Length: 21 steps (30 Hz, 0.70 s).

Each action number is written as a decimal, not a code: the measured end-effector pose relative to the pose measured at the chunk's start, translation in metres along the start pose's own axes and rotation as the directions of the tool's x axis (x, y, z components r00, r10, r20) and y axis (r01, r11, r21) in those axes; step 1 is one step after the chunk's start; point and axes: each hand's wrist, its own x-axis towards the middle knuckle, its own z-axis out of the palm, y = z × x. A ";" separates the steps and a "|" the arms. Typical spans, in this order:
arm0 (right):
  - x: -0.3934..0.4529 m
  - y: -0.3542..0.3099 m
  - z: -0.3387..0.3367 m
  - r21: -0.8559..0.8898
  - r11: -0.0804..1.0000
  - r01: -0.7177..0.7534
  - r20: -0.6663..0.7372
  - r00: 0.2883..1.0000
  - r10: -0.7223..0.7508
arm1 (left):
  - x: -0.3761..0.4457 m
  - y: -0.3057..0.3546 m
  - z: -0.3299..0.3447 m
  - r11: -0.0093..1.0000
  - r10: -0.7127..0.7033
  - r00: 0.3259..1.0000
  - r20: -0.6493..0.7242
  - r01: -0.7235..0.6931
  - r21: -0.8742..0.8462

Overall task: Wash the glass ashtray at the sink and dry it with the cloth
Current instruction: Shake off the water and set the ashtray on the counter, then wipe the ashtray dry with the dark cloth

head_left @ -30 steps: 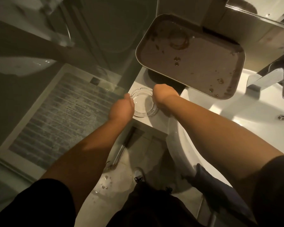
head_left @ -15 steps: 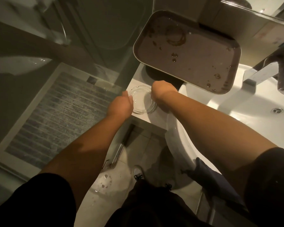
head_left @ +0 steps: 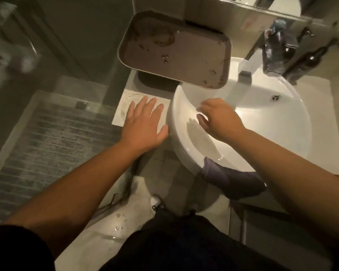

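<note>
Head view: the right hand (head_left: pixel 217 118) curls its fingers over the near-left part of the white basin (head_left: pixel 272 133), apparently pinching the glass ashtray (head_left: pixel 201 110), which motion blur makes barely discernible; the left hand (head_left: pixel 143 124) hovers flat and empty over the counter's front edge. Carry the ashtray under the faucet (head_left: pixel 245 72), supporting it with both hands, and keep the grey cloth (head_left: pixel 233 182) on the basin's near rim within reach.

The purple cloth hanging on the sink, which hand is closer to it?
Right. The right hand is over the basin, above the purple cloth on the sink rim; the left hand is beyond the rim, over the counter.
</note>
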 end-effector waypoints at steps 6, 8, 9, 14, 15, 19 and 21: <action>-0.086 0.044 0.002 -0.037 0.995 -0.088 0.042 0.995 0.090 | -0.007 0.064 0.019 0.963 0.230 0.965 0.126 -0.245 0.115; -0.106 0.055 0.004 -0.033 0.989 -0.141 0.067 0.987 0.143 | -0.006 0.078 0.024 0.954 0.245 0.958 0.151 -0.266 0.140; -0.114 0.060 0.005 -0.030 0.986 -0.163 0.068 0.984 0.165 | -0.007 0.084 0.025 0.951 0.249 0.955 0.161 -0.273 0.147; -0.154 0.074 0.004 0.056 0.985 -0.164 0.061 0.985 0.161 | -0.020 0.115 0.029 0.926 0.318 0.930 0.183 -0.346 0.152; -0.161 0.073 0.004 0.074 0.985 -0.157 0.064 0.986 0.152 | -0.026 0.119 0.029 0.927 0.321 0.930 0.177 -0.348 0.144; -0.183 0.062 0.006 0.122 0.989 -0.079 0.131 0.989 0.063 | -0.048 0.132 0.030 0.923 0.347 0.912 0.217 -0.373 0.094; -0.189 0.055 0.006 0.107 0.994 0.000 0.149 0.989 -0.016 | -0.056 0.136 0.033 0.903 0.388 0.886 0.253 -0.421 0.091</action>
